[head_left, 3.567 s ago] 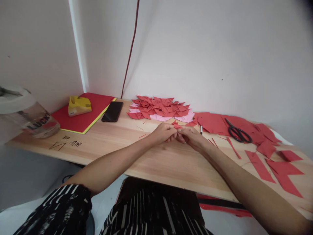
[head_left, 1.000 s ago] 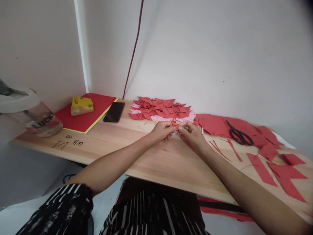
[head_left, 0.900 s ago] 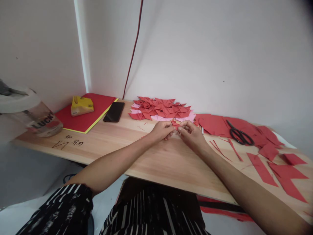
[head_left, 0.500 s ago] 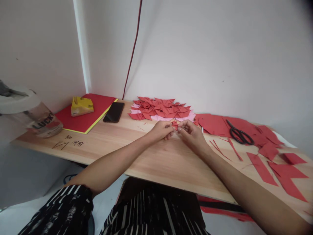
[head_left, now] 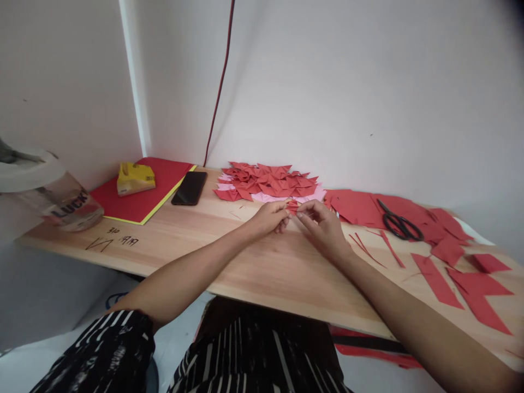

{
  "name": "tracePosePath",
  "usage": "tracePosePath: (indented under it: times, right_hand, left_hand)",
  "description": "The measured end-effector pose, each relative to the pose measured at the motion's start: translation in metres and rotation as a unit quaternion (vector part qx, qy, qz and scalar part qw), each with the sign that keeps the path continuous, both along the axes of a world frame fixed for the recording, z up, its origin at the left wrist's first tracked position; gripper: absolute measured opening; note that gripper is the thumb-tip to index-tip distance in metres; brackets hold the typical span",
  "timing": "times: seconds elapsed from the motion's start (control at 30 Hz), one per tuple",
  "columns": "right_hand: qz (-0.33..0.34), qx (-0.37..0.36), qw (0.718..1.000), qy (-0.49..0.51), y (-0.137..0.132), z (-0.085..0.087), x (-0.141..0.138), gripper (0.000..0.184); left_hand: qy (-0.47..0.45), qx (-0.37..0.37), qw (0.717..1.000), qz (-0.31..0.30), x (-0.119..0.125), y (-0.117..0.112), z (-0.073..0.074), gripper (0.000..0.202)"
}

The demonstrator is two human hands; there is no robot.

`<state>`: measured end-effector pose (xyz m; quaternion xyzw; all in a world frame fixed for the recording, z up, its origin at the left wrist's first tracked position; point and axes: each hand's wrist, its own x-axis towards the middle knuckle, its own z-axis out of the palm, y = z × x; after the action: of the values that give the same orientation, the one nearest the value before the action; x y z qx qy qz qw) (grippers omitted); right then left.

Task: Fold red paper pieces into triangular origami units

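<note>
Folded red paper piece (head_left: 292,207) held in both hands, in front of origami pile (head_left: 273,180)
Left hand (head_left: 273,218) pinches its left side, right hand (head_left: 322,225) grips its right between thumb and forefinger; black scissors (head_left: 403,226) lie right of pile, smartphone (head_left: 189,189) left

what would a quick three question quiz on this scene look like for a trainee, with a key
1. True or false: the right hand is gripping the scissors.
2. Which thing is held between the fingers of both hands?
a) phone
b) small folded red paper
c) bottle
3. Fill in the colour: the yellow packet rests on a ____ sheet.

Key:
1. False: the black scissors lie apart from both hands.
2. b
3. red
</note>
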<state>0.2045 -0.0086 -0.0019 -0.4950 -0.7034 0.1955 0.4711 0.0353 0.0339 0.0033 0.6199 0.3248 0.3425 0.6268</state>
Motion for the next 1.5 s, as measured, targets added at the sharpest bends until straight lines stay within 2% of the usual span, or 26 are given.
tracePosePath:
  times: [0.17, 0.37, 0.53, 0.77, 1.23, 1.5]
  right_hand:
    - [-0.007, 0.019, 1.000, -0.014, 0.0006, 0.0021, 0.0015, 0.009]
    - [-0.011, -0.013, 1.000, 0.003, 0.0040, -0.0030, 0.0026, 0.009]
    - [-0.033, -0.033, 0.998, 0.042, 0.0062, -0.0074, 0.0041, 0.015]
    - [-0.025, -0.029, 0.998, 0.048, 0.0038, -0.0071, 0.0013, 0.014]
    - [0.015, -0.036, 0.999, 0.011, 0.0005, -0.0062, -0.0034, 0.009]
    - [0.015, 0.026, 0.999, -0.038, 0.0004, -0.0034, -0.0036, 0.016]
  left_hand:
    - [-0.014, -0.035, 0.999, 0.017, -0.0037, 0.0047, 0.0033, 0.014]
    - [-0.006, -0.052, 0.998, 0.021, -0.0071, 0.0075, 0.0062, 0.013]
    - [0.005, -0.040, 0.996, 0.078, -0.0082, 0.0064, 0.0066, 0.008]
    - [0.036, -0.042, 0.998, 0.025, -0.0033, -0.0001, 0.0042, 0.016]
    - [0.050, 0.009, 0.999, 0.019, -0.0047, 0.0063, -0.0015, 0.019]
    - [0.030, 0.013, 0.999, 0.013, -0.0044, 0.0055, -0.0013, 0.019]
